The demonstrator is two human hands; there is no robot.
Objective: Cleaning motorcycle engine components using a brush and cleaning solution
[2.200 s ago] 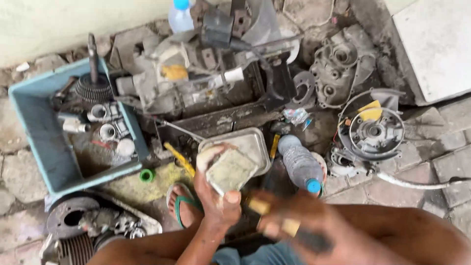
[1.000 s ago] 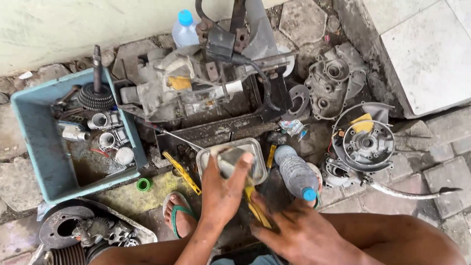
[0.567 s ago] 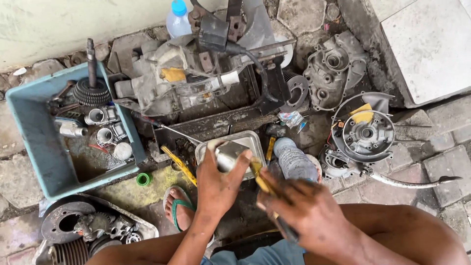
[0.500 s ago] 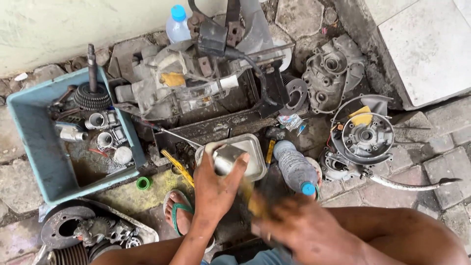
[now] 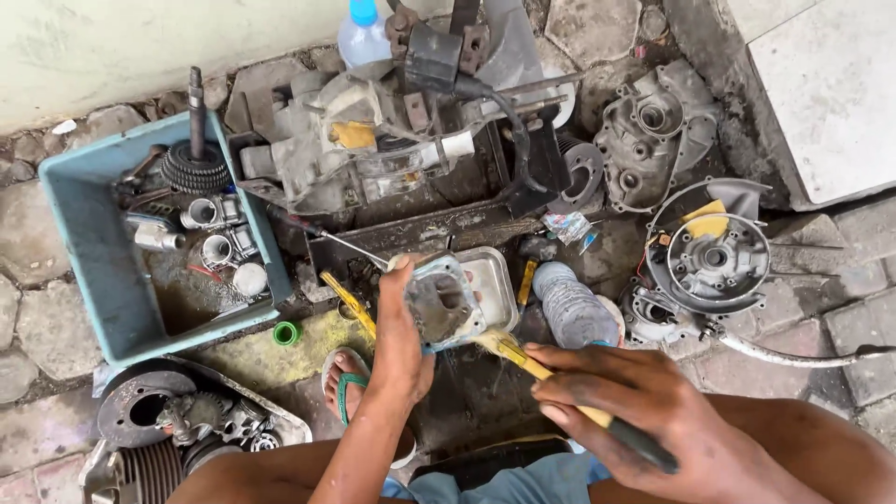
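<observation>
Head view: your left hand (image 5: 401,341) has its grip closed on a grey engine part (image 5: 441,303) above the metal tray (image 5: 495,285); your right hand (image 5: 644,411) clasps a brush (image 5: 569,397) beside it.

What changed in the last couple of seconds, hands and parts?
Left hand has lifted the grey metal part from flat over the metal tray and tilted it up. Right hand brought the yellow-handled brush to its lower edge. Both grips unchanged; blue bin and plastic bottle stayed put.
</observation>
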